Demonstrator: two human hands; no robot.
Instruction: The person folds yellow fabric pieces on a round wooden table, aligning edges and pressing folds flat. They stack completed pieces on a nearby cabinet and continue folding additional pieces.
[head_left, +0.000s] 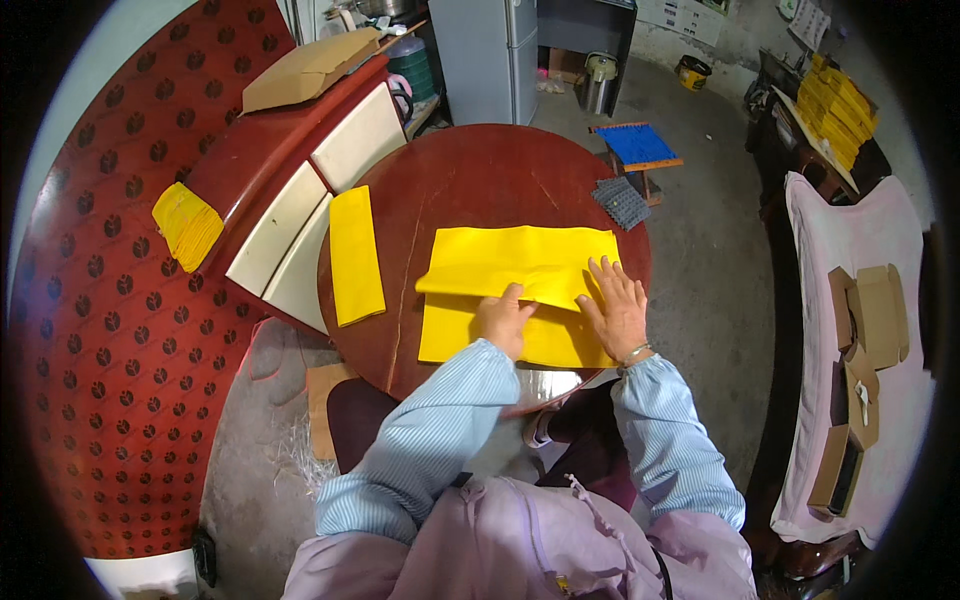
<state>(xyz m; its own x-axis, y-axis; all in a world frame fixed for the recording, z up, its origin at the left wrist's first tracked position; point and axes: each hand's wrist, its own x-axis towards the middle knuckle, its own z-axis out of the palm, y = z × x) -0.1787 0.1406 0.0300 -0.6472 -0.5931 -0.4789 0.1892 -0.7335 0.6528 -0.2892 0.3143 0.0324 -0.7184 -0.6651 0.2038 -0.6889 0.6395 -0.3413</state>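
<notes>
A wide yellow sheet (510,255), paper or thin cloth, lies on the round red-brown table (470,180) in front of me. Its near edge is lifted and folded back, and more yellow layer (470,335) shows beneath. My left hand (505,322) is closed at the lifted edge, thumb on top and fingers partly hidden under it. To its right, my right hand (617,305) rests flat over the sheet's right side, fingers spread. A narrow folded yellow strip (357,255) lies apart at the table's left.
A yellow bundle (188,227) sits on the red patterned surface at left, near a cardboard box (310,70). A dark grey mat (621,203) is at the table's right edge, by a blue-topped stool (637,145). Opened cardboard boxes (880,315) lie on the pink-covered seat.
</notes>
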